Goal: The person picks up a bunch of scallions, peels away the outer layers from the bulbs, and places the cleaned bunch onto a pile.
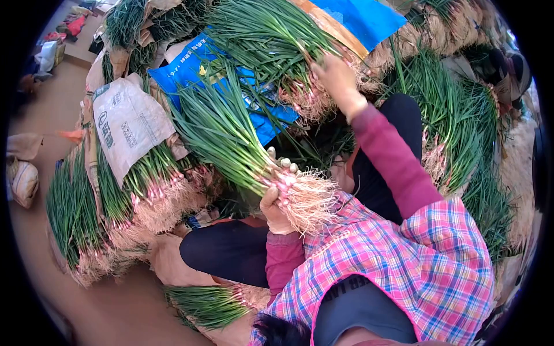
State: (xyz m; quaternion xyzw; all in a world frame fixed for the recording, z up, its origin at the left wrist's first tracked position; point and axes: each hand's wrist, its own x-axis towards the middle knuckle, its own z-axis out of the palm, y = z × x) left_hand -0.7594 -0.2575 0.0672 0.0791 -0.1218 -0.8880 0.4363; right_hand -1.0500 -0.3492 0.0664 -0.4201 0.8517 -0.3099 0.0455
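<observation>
My left hand [276,210] is wrapped around a thick bunch of green onions [231,135], just above the pinkish bulbs. The pale roots [311,199] hang out toward my lap, and the long green leaves fan up and to the left. Farther ahead, my right hand [337,83], slightly blurred, is at a heap of loose green onions [259,34]. Its fingers are closed around stalks near their root end; how many is hidden. Under that heap lies a blue printed plastic sack [193,69].
Bundled green onions [156,173] stand at the left, partly under a white printed sack [133,124]. More lie along my right [456,127]. A small bunch [210,303] rests on the ground near my knee. A blue-and-orange sack [360,23] covers part of the back row.
</observation>
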